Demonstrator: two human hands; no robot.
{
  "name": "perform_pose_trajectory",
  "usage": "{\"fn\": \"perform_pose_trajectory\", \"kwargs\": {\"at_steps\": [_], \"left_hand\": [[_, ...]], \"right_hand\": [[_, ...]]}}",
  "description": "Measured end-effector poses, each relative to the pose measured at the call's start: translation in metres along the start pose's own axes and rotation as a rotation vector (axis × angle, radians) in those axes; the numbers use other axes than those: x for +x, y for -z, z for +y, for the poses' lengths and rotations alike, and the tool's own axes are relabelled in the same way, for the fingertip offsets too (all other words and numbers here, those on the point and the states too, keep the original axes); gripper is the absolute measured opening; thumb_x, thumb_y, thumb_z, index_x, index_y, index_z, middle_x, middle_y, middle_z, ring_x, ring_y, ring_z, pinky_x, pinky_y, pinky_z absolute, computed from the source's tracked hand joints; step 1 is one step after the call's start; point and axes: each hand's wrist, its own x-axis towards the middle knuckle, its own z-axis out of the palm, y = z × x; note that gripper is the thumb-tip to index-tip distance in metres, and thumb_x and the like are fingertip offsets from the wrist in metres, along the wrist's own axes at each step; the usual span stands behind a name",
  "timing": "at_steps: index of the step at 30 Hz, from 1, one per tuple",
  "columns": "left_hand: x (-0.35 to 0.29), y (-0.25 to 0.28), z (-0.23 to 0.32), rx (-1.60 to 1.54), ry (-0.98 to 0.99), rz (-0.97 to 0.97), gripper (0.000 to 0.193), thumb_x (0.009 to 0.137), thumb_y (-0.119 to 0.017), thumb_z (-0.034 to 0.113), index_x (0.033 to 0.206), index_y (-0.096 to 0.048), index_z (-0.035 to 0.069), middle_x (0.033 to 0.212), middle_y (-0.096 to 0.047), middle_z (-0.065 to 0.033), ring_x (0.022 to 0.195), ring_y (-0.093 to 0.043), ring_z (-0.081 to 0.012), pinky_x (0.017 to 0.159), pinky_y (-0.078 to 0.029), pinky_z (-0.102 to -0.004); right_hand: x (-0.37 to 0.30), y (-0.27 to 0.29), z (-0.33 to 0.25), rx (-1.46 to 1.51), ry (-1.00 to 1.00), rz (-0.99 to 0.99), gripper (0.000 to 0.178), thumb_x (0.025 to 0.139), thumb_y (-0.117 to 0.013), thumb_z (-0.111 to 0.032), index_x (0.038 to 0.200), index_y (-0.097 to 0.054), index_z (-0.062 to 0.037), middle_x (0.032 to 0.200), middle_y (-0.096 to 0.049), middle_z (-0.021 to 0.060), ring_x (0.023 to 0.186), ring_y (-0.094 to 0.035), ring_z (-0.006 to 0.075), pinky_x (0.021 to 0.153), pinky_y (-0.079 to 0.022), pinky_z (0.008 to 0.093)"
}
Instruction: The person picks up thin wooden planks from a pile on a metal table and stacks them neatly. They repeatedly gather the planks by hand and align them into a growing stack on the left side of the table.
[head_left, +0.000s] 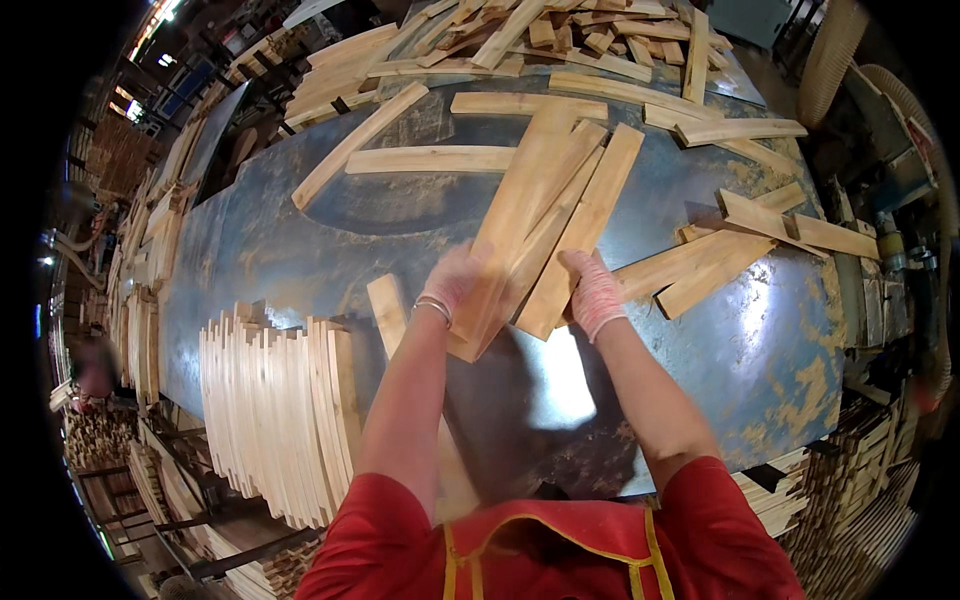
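Observation:
Several pale wooden boards slant away from me over the middle of a dark metal table [390, 235]. My left hand [460, 275], in a light glove, is closed around the left edge of a wide wooden board [510, 205], slightly blurred. Narrower boards lie against its right side, partly hidden. On the right, my gloved right hand [593, 285] grips another wooden board [585, 230] by its right edge, thumb on top. The near ends of the boards spread apart a little. How the fingers curl beneath the wood is hidden.
Left of my arms stands a tight row of pale slats [270, 390], with a single slat [386, 312] beside it. Loose boards [430, 159] lie beyond my hands, and crossed boards [720, 265] at right. A wood pile [590, 35] covers the far end; a ribbed hose [832, 62] hangs far right.

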Motion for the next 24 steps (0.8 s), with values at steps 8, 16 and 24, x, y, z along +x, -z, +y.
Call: {"fn": "perform_pose_trajectory", "kwargs": {"at_steps": [8, 16, 24], "left_hand": [[-0.151, -0.048, 0.048, -0.604, 0.386, -0.188, 0.08, 0.097, -0.081, 0.035, 0.161, -0.046, 0.003, 0.139, -0.066, -0.0081, 0.122, -0.064, -0.0207, 0.111, -0.051, -0.0382], [-0.273, -0.082, 0.026, -0.643, 0.211, -0.12, 0.078, 0.095, -0.074, 0.018, 0.165, -0.043, 0.006, 0.147, -0.063, -0.0071, 0.128, -0.062, -0.0207, 0.112, -0.049, -0.0385], [-0.41, 0.022, 0.063, -0.756, 0.139, 0.128, 0.091, 0.085, -0.075, 0.003, 0.167, -0.035, 0.002, 0.145, -0.061, -0.0108, 0.128, -0.061, -0.0198, 0.111, -0.049, -0.0336]], "right_hand": [[-0.103, 0.038, 0.021, -0.165, -0.157, -0.06, 0.066, 0.099, -0.076, -0.023, 0.153, -0.047, 0.0007, 0.143, -0.063, 0.0144, 0.13, -0.063, 0.0294, 0.108, -0.055, 0.0456], [-0.175, 0.058, 0.045, -0.223, -0.45, -0.072, 0.055, 0.09, -0.084, -0.02, 0.137, -0.064, 0.0011, 0.124, -0.075, 0.0151, 0.107, -0.075, 0.0322, 0.097, -0.063, 0.0502], [-0.283, -0.011, 0.12, -0.365, -0.205, -0.061, 0.064, 0.087, -0.084, -0.014, 0.144, -0.057, -0.0023, 0.125, -0.07, 0.0129, 0.112, -0.07, 0.031, 0.098, -0.061, 0.0499]]}}
